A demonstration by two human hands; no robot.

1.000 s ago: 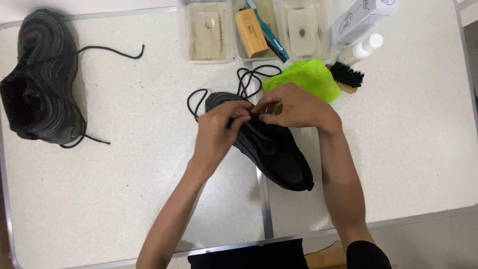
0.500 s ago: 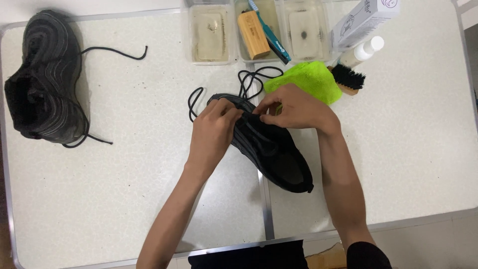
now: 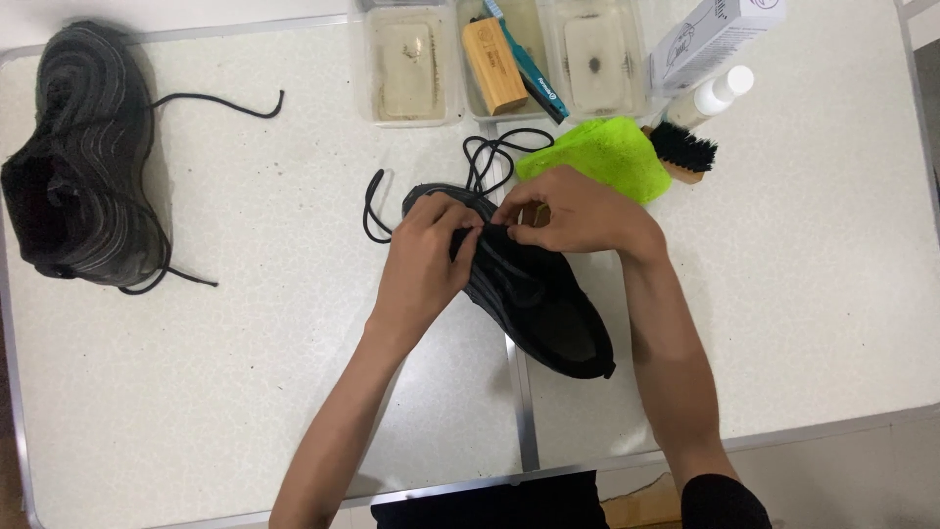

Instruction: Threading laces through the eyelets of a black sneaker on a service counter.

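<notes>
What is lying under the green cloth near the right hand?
A brush with black bristles sticks out from beneath the green cloth; its wooden handle is mostly covered. Anything else underneath is hidden.

Bright, even light falls from overhead on the pale counter [image 3: 245,392], which shows no harsh glare. Shadows are soft and short: a faint one lies under the forearms and beside the black shoe [image 3: 534,294]. The dark shoe at far left [image 3: 83,162] keeps its ribbed texture visible. Focus is sharp across the middle; the counter's edges bow slightly outward toward the corners, a mild wide-angle distortion.
</notes>
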